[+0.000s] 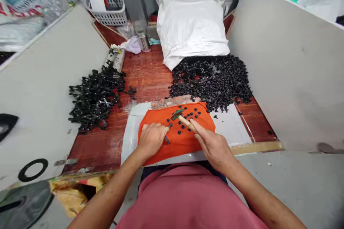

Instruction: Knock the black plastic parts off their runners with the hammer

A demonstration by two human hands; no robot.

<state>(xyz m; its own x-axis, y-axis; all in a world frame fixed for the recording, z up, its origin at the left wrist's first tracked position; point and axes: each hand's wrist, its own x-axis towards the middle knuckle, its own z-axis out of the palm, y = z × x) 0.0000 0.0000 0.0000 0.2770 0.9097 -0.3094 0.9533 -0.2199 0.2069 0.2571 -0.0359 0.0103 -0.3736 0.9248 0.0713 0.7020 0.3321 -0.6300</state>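
Note:
My right hand [215, 145] is wrapped round the wooden handle of a small hammer [186, 121], its dark green head over the orange cloth [150, 150]. Across from it, my left hand [152, 136] is closed at the cloth's left side, its thumb and finger pinching a small black plastic part [170, 125]. Several round black pieces [179, 132] lie scattered on the cloth around the hammer head. Close to my left fingers rests another dark part [167, 140].
A large heap of small black parts [215, 82] spreads below a white sack [193, 21]. Longer black parts [96, 96] are piled at left. Grey boards [285, 61] wall both sides. A metal flask [144, 41] and a white basket [110, 16] stand at the back.

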